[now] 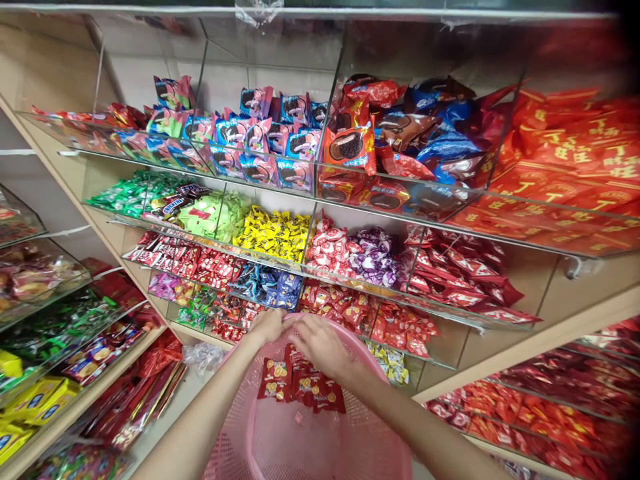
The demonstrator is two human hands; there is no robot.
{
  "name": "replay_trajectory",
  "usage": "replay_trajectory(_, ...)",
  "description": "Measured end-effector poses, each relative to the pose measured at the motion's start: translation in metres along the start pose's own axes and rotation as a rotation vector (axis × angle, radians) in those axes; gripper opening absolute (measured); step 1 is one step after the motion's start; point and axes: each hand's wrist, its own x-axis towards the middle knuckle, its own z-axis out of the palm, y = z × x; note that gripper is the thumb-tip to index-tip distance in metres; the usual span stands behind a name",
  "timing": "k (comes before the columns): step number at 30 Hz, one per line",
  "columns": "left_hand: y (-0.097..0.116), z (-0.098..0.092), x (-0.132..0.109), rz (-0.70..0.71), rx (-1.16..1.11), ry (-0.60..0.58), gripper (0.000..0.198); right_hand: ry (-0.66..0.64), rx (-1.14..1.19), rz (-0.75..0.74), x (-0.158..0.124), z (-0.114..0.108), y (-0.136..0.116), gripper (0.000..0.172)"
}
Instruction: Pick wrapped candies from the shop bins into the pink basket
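Note:
A pink perforated plastic basket is tilted toward me below the shelves. My left hand is closed on its far rim. Close beside it, my right hand reaches over the same rim with curled fingers, the tips pointing down inside the basket. Whatever those fingers hold, if anything, is hidden. Several flat dark red snack packets with orange round prints lie against the far inner wall, just under my right hand. Similar red packets fill a shelf bin right behind the rim.
Clear-fronted bins hold yellow candies, purple candies, cookie packs and orange-red packets. A wooden divider slopes at right. Another sweets shelf stands at left. Crumpled clear plastic lies left of the basket.

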Motion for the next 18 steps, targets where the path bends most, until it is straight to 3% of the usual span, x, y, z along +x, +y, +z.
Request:
replay_trajectory(4,-0.011,0.001,-0.006,-0.033,-0.02,0.002,0.068,-0.032,-0.066,0.208,0.013,-0.008,0.068,0.028)
replay_trajectory(7,-0.017,0.0,-0.009,-0.05,-0.027,0.002,0.068,-0.208,-0.096,0.13,0.013,0.001,0.106,0.036)
replay_trajectory(10,-0.021,0.001,-0.011,-0.058,-0.031,-0.003,0.067,-0.324,-0.093,0.044,0.012,0.011,0.116,0.045)
replay_trajectory(13,-0.024,0.002,-0.011,-0.062,-0.032,-0.006,0.067,-0.37,-0.069,-0.007,0.017,0.015,0.111,0.043)
replay_trajectory(18,-0.028,0.005,-0.009,-0.06,-0.039,0.0,0.066,-0.415,-0.009,0.032,0.025,0.016,0.114,0.039)
